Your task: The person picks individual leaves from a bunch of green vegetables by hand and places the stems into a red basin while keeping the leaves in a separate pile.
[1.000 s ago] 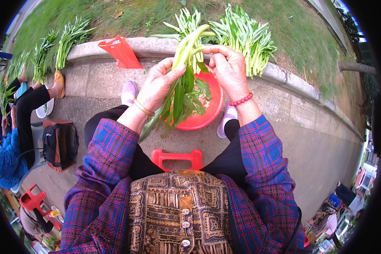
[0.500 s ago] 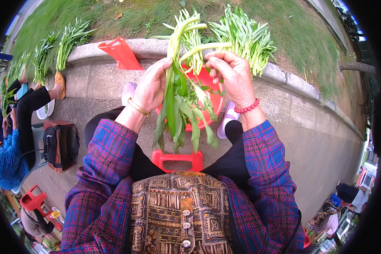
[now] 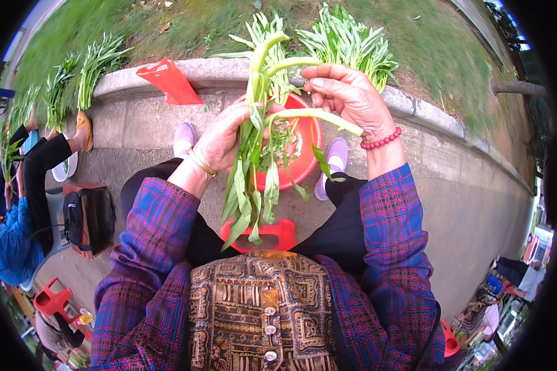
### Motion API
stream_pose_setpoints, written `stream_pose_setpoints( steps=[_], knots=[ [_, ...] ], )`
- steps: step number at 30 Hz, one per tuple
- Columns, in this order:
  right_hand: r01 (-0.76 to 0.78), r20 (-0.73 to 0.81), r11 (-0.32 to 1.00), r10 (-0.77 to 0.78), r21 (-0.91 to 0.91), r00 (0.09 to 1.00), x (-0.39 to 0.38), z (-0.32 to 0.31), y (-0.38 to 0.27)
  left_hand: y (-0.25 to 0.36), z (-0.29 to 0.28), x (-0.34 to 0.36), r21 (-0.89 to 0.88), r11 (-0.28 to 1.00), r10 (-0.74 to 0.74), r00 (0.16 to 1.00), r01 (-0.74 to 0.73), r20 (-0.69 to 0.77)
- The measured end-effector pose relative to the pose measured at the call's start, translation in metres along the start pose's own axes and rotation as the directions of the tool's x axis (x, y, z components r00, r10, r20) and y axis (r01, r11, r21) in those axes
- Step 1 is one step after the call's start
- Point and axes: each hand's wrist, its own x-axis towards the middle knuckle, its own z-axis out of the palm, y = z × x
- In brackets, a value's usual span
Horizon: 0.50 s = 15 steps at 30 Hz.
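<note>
here, left hand [image 3: 220, 140] grips leafy stems [image 3: 250, 147] over red basin [image 3: 310, 143]

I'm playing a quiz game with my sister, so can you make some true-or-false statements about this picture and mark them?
1. The left hand holds a spoon. False: it holds leafy green stems.
2. The red bead bracelet is on the right wrist. True.
3. A round red tub stands between the purple shoes. True.
4. The bag by the curb is yellow. False: it is red.
</note>
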Motion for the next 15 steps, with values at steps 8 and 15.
stream_pose_setpoints(
  steps=[8,15],
  knots=[
    [0.024,0.074,0.988,-0.012,-0.153,0.997,-0.008,0.038,-0.006,-0.010,-0.010,0.001,0.000,0.995,-0.096,0.995,0.096,0.005],
    [0.044,0.042,0.992,-0.039,-0.119,0.998,-0.003,0.042,0.004,-0.005,-0.008,0.000,0.040,0.997,-0.062,0.998,0.062,0.004]
  ],
)
